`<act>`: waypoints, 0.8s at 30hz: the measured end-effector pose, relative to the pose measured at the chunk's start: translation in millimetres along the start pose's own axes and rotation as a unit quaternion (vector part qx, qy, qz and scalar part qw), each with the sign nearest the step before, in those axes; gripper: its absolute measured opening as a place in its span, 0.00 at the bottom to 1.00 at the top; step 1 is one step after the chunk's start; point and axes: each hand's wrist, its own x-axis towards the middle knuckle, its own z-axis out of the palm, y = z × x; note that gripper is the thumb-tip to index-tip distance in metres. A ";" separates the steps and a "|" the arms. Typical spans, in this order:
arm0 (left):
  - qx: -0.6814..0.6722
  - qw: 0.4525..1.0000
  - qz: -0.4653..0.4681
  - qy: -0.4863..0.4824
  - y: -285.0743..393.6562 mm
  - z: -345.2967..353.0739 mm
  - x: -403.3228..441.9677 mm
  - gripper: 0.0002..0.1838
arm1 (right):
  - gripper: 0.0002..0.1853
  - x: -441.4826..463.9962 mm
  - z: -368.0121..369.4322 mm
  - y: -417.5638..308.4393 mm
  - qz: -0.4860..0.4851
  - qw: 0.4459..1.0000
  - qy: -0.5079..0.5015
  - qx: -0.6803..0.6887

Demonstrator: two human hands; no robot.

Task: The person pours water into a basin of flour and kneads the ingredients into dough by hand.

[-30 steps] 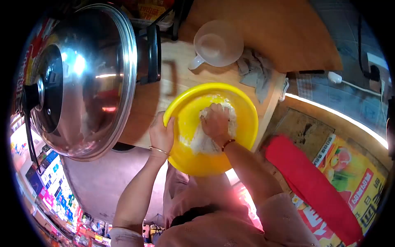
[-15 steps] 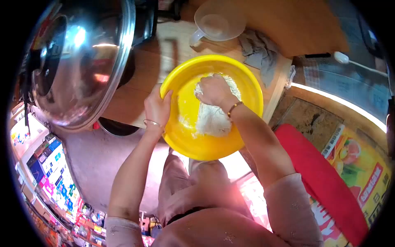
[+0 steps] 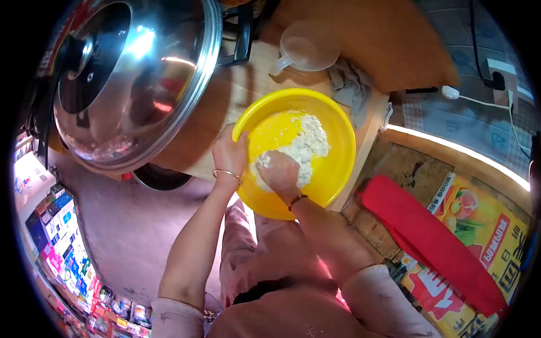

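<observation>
A yellow plastic basin (image 3: 338, 174) sits at the front edge of the wooden table, tilted slightly toward me. White flour (image 3: 311, 141), partly clumped, lies across its floor, with a dusting on the walls. My left hand (image 3: 229, 151) grips the basin's left rim, thumb over the edge and the other fingers hidden outside. Inside the basin, my right hand (image 3: 279, 170) is curled into a fist in the flour, at the near left part of the heap. Its fingertips are buried or hidden from me.
A large pot with a shiny lid (image 3: 152, 84) stands at the left. Behind the basin are a clear plastic measuring jug (image 3: 310, 48) and a grey cloth (image 3: 350, 93). A red padded object (image 3: 428, 242) and a printed carton (image 3: 479, 219) lie to the right.
My right hand has moved from the far side of the basin to the near left, uncovering flour at the back. My left hand stays on the rim. The view has shifted slightly.
</observation>
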 end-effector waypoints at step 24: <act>0.021 0.996 0.054 -0.066 11.6 11.3 20.0 0.19 | 0.11 59.8 -65.4 151.1 0.314 0.879 -0.025 0.359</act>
